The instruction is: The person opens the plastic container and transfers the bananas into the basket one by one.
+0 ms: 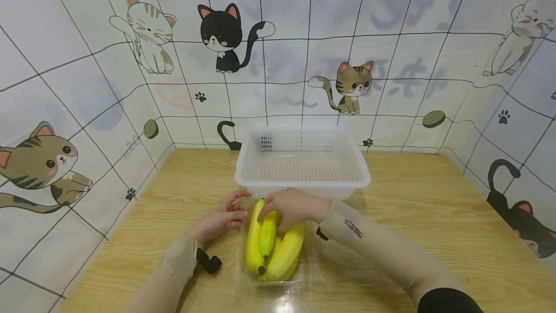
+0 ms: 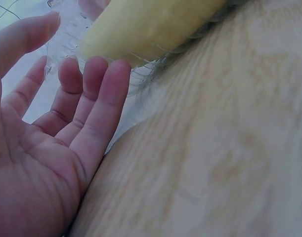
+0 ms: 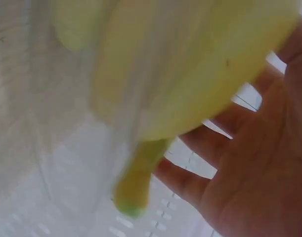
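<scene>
Several yellow bananas (image 1: 286,254) lie in a clear plastic container (image 1: 313,267) on the table. My right hand (image 1: 297,206) reaches over their far end from the right and grips a banana, thumb and fingers bent around it. In the right wrist view the right hand (image 3: 254,148) curves along a blurred banana (image 3: 205,84) with a greenish tip. My left hand (image 1: 221,220) is beside the container's left wall, holding nothing. Its fingers are loosely bent in the left wrist view, where the left hand (image 2: 57,143) is close to the plastic and a banana (image 2: 151,29).
Just beyond the bananas stands a white perforated basket (image 1: 304,190), near the back edge of the wooden table (image 1: 417,197). A tiled sheet (image 1: 286,95) printed with cartoon cats lines the back and both sides.
</scene>
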`<state>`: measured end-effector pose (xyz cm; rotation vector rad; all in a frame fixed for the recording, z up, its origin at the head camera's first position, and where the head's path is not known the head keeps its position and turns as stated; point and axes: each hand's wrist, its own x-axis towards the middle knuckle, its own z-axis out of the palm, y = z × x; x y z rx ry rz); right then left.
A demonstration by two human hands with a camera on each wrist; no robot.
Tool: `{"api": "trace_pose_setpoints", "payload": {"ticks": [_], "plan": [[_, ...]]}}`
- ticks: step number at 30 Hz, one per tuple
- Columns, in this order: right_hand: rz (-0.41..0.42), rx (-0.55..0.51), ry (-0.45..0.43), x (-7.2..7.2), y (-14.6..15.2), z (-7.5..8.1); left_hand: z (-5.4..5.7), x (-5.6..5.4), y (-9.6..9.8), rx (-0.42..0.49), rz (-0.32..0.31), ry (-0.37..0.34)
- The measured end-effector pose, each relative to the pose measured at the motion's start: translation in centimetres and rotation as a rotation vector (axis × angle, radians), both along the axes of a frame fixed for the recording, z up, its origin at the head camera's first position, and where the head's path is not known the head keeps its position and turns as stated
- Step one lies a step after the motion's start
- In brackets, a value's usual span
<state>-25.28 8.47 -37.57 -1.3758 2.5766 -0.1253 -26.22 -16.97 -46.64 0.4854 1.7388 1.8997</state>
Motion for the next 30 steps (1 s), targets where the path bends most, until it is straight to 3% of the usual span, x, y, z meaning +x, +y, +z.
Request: {"api": "trace_pose_setpoints", "payload": {"ticks": [4, 11, 30], "plan": [[0.012, 0.027, 0.021, 0.2, 0.1, -0.4, -0.1, -0.1, 0.0, -0.004, -0.014, 0.004], [0.047, -0.029, 0.014, 0.3, 0.3, -0.9, -0.2, -0.2, -0.1, -0.01, -0.017, -0.005], [0.169, -0.104, 0.139, 1.5, 0.7, -0.8, -0.1, -0.2, -0.1, -0.031, -0.02, -0.004]]}}
